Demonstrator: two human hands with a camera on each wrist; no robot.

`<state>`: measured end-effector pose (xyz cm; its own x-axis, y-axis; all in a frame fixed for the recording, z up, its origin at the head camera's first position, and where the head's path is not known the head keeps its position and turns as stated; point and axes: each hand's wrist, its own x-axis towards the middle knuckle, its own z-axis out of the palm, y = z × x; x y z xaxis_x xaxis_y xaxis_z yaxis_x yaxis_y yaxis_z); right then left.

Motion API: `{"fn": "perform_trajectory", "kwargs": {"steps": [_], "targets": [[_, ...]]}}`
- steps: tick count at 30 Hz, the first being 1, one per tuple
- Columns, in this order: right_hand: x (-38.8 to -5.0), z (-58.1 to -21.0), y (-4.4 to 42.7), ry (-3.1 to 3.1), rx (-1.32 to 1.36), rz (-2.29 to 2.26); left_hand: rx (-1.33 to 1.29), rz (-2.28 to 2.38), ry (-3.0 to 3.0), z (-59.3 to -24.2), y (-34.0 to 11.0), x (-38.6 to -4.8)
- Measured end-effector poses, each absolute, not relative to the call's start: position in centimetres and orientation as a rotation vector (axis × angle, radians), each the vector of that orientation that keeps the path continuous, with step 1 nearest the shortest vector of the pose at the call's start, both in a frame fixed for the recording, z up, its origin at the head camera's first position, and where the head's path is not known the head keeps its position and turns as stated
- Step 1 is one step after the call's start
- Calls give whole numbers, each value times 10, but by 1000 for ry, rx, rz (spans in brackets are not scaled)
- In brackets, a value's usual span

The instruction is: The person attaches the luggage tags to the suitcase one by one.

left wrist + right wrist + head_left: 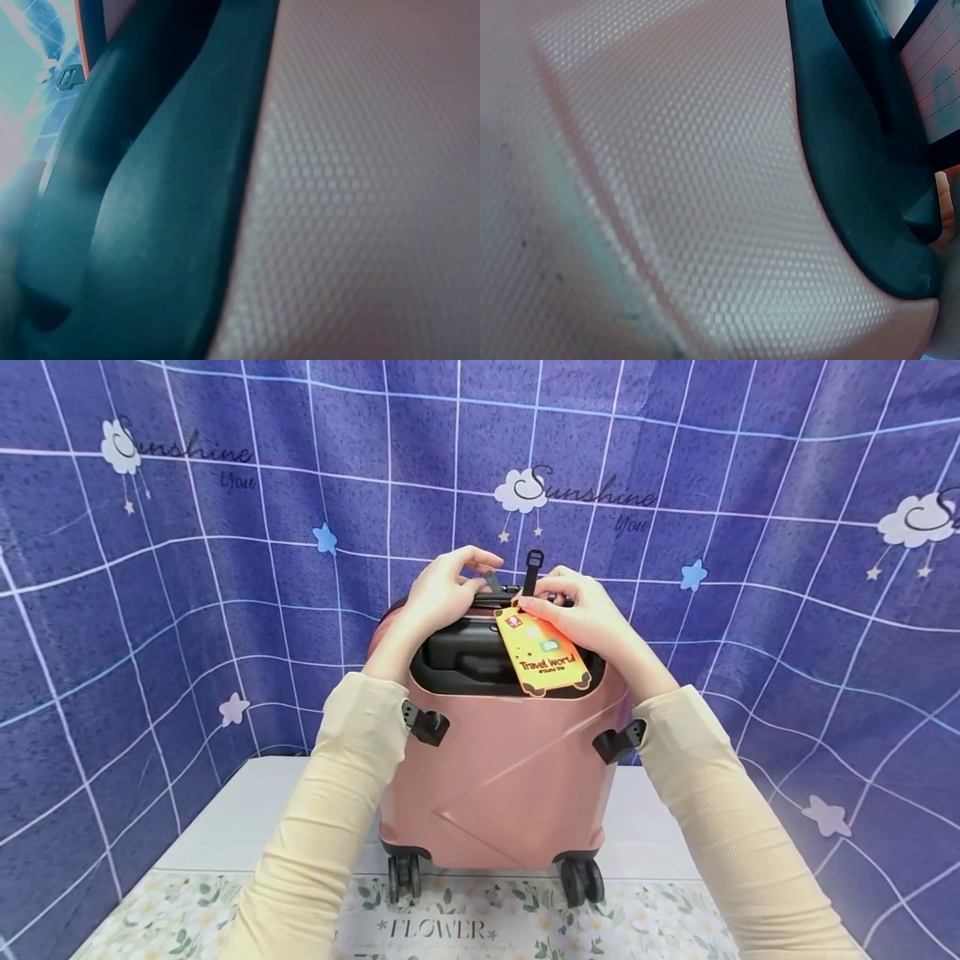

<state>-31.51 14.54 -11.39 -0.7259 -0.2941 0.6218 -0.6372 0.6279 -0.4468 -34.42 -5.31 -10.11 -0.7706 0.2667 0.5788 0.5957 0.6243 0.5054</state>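
Observation:
A pink hard-shell suitcase (517, 777) stands upright in the head view. A yellow-orange luggage tag (546, 652) printed "Travel World" hangs tilted over its black handle recess (465, 652). From the tag's top a black strap (531, 578) rises to a small buckle (534, 558). My right hand (581, 610) pinches the tag at its top, by the strap. The left hand (447, 589) is at the suitcase's top edge, fingers spread from the thumb, beside a dark grey tip (492, 581). Lined paper on the tag's back (937, 82) shows in the right wrist view.
Black wheels (581, 881) carry the suitcase on a white surface (225, 810) with a floral mat (645, 918) in front. A blue grid-patterned curtain (225, 568) surrounds it behind and at both sides. Black wrist mounts (426, 724) sit at the sleeve cuffs.

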Motion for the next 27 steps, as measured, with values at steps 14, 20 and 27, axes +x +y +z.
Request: {"fn": "perform_trajectory", "kwargs": {"steps": [14, 20, 27], "targets": [[-313, -114, 146, -2345, 703, 946, -635, -1132, -2310, -100, -50, -346], [-313, -115, 147, -2329, 692, 1016, -617, -1106, -2302, -100, -50, -344], [-315, -115, 148, -2309, 702, 1056, -605, -1010, -2349, -100, -50, -341]]}}
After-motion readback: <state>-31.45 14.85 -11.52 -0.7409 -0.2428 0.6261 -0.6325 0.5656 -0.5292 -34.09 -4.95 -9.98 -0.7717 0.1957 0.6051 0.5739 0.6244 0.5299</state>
